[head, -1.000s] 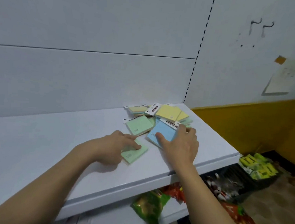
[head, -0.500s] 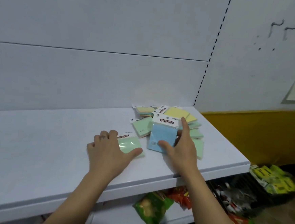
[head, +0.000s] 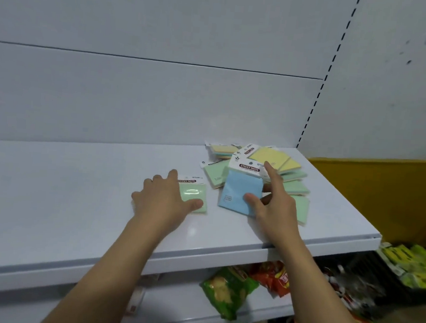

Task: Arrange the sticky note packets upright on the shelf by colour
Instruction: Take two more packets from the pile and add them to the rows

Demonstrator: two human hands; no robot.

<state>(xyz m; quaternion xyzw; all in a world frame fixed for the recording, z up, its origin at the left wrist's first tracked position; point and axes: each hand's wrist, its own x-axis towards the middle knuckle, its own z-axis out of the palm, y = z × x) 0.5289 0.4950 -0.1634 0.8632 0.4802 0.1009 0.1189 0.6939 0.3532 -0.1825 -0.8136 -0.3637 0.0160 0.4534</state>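
- The left hand (head: 164, 201) rests palm-down on a green packet (head: 193, 195) that lies on the white shelf (head: 76, 201); its fingers (head: 172, 177) are spread over the packet's left side and top edge, and the thumb presses on its lower right part
- The right hand (head: 276, 207) holds a blue packet (head: 237, 192) tilted up off the shelf, its lower edge touching the shelf; the thumb lies on the blue face, the index finger stretches up along the right edge to the white "STICKY NOTE" header, and the other fingers curl behind
- The two packets are just beside each other, apart by a small gap
- Behind and to the right of the blue packet lies a loose pile of packets (head: 282, 172), green and yellow, overlapping, near the shelf's back right corner
- Below the shelf, snack bags (head: 227, 292) in green and red sit on a lower level
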